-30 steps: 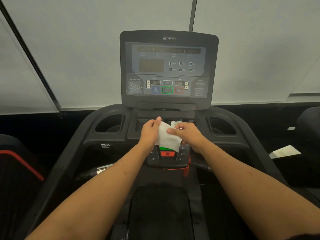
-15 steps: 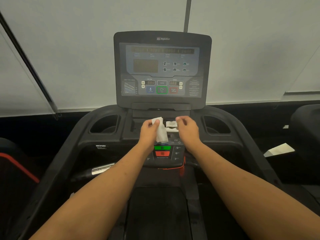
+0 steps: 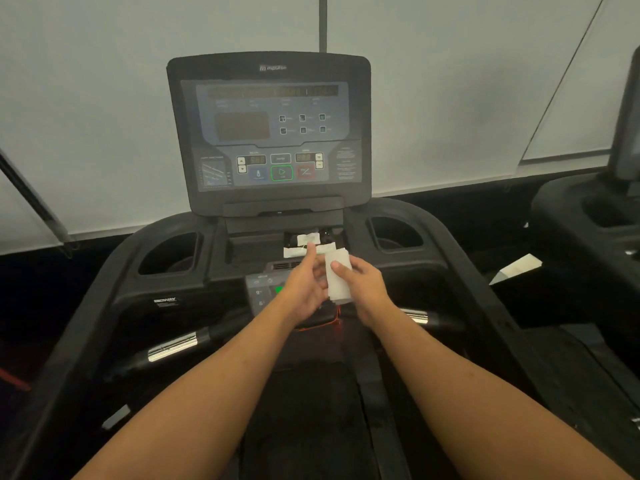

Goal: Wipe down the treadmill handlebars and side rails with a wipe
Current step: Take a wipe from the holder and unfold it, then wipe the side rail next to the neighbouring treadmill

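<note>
One folded white wipe (image 3: pixel 337 282) is in play, held up in front of the treadmill's lower keypad (image 3: pixel 261 294), between your two hands and clear of every bar.

Handling, as judged: light, limp and probably damp. It will sag and bunch if taken by a corner, but should stand ordinary rubbing. Lay it flat across the fingers with the thumb on top, so a broad face meets the bar.

Your right hand (image 3: pixel 367 289) grasps it, thumb pressed on the near face and fingers curled behind. Your left hand (image 3: pixel 304 289) sits just beside the wipe's left edge with its index finger straight and pointing up. Whether its other fingers pinch that edge cannot be told.

Torn wrapper pieces (image 3: pixel 304 245) lie on the console shelf (image 3: pixel 247 244) behind. Neither hand touches the left handlebar (image 3: pixel 173 348) or the right handlebar (image 3: pixel 415 317).
</note>
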Demonstrator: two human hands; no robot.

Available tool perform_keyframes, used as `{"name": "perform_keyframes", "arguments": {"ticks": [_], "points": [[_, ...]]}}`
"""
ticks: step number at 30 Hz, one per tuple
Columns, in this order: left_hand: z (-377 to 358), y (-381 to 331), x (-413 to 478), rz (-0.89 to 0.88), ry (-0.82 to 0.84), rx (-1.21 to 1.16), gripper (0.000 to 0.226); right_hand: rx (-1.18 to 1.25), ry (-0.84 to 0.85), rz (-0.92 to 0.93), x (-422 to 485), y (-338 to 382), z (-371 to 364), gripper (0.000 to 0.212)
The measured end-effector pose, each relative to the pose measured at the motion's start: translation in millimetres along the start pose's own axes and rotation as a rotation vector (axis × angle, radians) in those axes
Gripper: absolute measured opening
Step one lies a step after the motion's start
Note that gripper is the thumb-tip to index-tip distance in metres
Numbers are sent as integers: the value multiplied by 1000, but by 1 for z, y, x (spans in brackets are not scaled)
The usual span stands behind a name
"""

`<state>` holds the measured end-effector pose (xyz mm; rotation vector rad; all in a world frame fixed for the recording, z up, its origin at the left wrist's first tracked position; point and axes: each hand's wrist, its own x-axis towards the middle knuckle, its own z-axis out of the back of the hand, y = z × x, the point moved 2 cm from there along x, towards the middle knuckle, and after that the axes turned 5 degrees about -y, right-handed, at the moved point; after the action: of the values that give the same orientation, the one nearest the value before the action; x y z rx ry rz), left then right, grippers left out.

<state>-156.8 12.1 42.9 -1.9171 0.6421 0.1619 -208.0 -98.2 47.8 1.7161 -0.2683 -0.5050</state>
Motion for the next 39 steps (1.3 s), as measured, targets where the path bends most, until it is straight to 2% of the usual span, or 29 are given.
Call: {"name": "perform_keyframes", "arguments": {"ticks": [4,7,10,19,26,31,35,39], "points": [[-30,19,6,72,1,102,68,-40,-101,-33,-2,-3,37,20],[-52,35,12,73,-51,220,62,-100,-215,-33,-8,1,70,18],[-75,54,16,67,-18,381,56,-97,-318,-61,-15,-1,107,19],[-197,146,-10,84,391,706,24,-83,-598,-116,-80,1,248,22],[-273,208,-59,46,628,910,23,-107,-780,-156,-148,1,345,15],[-300,242,-89,-65,700,1058,20,-247,-734,-162,-188,0,395,15],[-300,267,-119,-203,746,1261,16,-483,-503,-149,-212,0,412,21],[-291,291,-149,-405,777,1572,22,-627,-340,-125,-231,-12,417,11]]}}
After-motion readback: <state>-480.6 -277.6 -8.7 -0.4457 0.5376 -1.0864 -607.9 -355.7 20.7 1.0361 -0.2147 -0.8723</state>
